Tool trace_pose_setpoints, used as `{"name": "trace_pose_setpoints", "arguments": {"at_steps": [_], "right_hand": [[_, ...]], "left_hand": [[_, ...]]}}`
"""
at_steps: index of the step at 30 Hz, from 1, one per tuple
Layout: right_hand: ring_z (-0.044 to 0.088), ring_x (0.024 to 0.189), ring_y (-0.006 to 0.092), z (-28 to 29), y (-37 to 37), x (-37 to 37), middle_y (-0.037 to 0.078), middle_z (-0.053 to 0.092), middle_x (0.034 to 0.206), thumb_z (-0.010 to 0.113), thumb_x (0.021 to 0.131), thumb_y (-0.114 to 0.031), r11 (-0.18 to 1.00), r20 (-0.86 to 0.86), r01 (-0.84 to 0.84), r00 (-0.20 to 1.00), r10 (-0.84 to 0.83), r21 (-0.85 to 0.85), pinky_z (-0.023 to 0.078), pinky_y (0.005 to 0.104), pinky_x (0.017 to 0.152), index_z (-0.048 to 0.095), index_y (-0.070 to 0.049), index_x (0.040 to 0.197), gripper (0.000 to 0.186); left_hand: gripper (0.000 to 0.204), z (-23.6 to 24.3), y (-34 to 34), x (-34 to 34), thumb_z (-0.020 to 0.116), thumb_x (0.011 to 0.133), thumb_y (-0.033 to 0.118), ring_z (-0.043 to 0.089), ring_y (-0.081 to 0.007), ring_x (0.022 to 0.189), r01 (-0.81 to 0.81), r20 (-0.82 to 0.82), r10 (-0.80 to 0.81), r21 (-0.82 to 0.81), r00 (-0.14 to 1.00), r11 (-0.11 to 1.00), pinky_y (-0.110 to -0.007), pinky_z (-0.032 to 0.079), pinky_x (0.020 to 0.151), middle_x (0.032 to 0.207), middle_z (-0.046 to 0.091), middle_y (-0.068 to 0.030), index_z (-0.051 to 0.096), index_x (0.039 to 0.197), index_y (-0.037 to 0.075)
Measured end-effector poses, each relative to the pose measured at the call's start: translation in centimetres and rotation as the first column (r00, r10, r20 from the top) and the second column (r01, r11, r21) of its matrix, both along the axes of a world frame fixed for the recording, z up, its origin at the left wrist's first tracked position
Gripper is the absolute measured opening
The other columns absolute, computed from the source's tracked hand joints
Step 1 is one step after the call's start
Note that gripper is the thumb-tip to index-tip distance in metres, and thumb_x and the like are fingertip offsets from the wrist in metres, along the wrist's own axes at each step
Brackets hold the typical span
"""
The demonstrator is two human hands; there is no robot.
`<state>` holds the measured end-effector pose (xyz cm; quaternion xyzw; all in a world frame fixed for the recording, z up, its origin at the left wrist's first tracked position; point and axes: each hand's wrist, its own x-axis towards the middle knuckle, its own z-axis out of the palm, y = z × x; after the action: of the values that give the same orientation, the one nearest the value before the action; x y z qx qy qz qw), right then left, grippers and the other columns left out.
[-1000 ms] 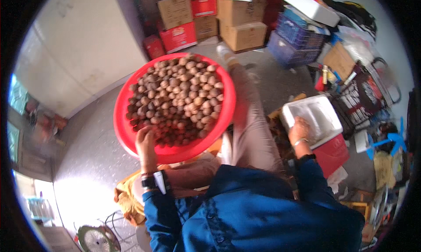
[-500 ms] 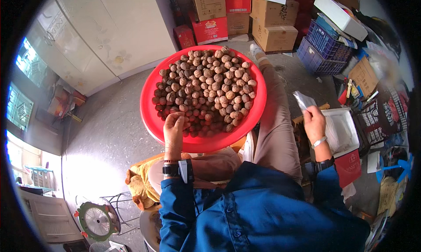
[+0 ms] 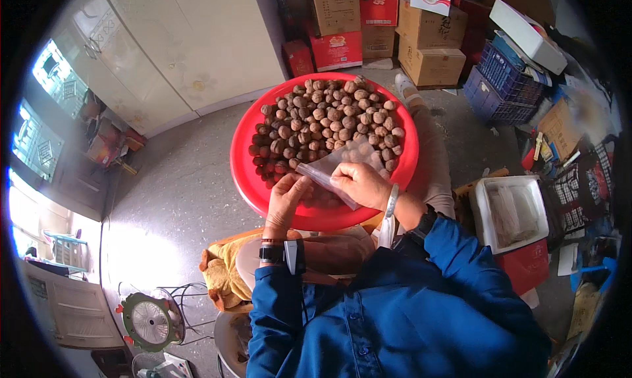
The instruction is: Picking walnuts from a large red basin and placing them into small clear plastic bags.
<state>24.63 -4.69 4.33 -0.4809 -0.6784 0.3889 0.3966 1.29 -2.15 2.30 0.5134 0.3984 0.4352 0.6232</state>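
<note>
Grey floor [image 3: 178,174] lay beneath, red basin [image 3: 247,180] contained walnuts [image 3: 332,118], right hand [image 3: 365,185] was clamped on clear plastic bag [image 3: 339,159], left hand [image 3: 287,200] was positioned at bag edge, grip not discernible.

A cluttered room, seemingly a home's storage space — tall pale cupboards [image 3: 178,46] far left, a round fan [image 3: 150,321] near left, cardboard boxes [image 3: 431,66] stacked at the far side, blue plastic crates [image 3: 503,85] far right.
</note>
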Motion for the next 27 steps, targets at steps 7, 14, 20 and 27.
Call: {"name": "trace_pose_setpoints", "arguments": {"at_steps": [7, 14, 20, 27], "right_hand": [[0.066, 0.075, 0.0160, -2.7, 1.8, -2.9, 0.010, 0.073, 0.082, 0.070, 0.093, -0.020, 0.995, -0.101, 0.038, 0.994, -0.047, -0.095, 0.054, 0.0335, 0.070, 0.070, 0.001, 0.096, 0.021], [0.072, 0.080, 0.0233, -2.0, 1.2, -4.5, 0.015, 0.075, 0.088, 0.075, 0.092, -0.022, 0.988, -0.102, 0.152, 0.983, -0.150, 0.014, 0.057, 0.0372, 0.075, 0.067, 0.000, 0.099, 0.025], [0.073, 0.079, 0.0265, -2.3, 1.1, -4.9, 0.015, 0.075, 0.087, 0.070, 0.092, -0.017, 0.997, 0.012, 0.070, 0.997, -0.070, 0.023, 0.057, 0.0385, 0.074, 0.068, 0.002, 0.094, 0.019], [0.070, 0.075, 0.0177, -3.1, 1.6, -4.5, 0.012, 0.075, 0.084, 0.069, 0.095, -0.017, 0.990, -0.201, 0.028, 0.978, -0.056, -0.140, 0.055, 0.0344, 0.070, 0.072, 0.001, 0.097, 0.019]], "left_hand": [[0.017, -0.3, 0.1, -0.1, 0.068, 0.101, 0.020, 0.062, -0.0085, 0.074, 0.018, 0.088, -0.014, -0.046, 0.996, 0.999, -0.024, 0.050, 0.068, 0.084, 0.069, -0.0012, 0.069, 0.096, 0.004], [0.023, -0.4, 0.2, 0.0, 0.065, 0.102, 0.026, 0.059, -0.0097, 0.069, -0.052, -0.082, 0.057, 0.069, 0.995, 0.996, -0.024, 0.045, 0.064, 0.078, 0.067, -0.0011, 0.066, 0.095, 0.005], [0.021, 0.2, 0.2, 0.3, 0.065, 0.103, 0.022, 0.060, -0.0093, 0.069, -0.031, -0.086, 0.035, 0.040, 0.996, 0.999, -0.024, 0.048, 0.063, 0.080, 0.067, -0.0012, 0.066, 0.096, 0.002], [0.022, -0.6, 0.4, 0.1, 0.062, 0.104, 0.024, 0.057, -0.0092, 0.069, -0.033, -0.092, 0.037, 0.047, 0.995, 0.998, -0.024, 0.046, 0.065, 0.078, 0.064, -0.0004, 0.064, 0.096, 0.003]]}}
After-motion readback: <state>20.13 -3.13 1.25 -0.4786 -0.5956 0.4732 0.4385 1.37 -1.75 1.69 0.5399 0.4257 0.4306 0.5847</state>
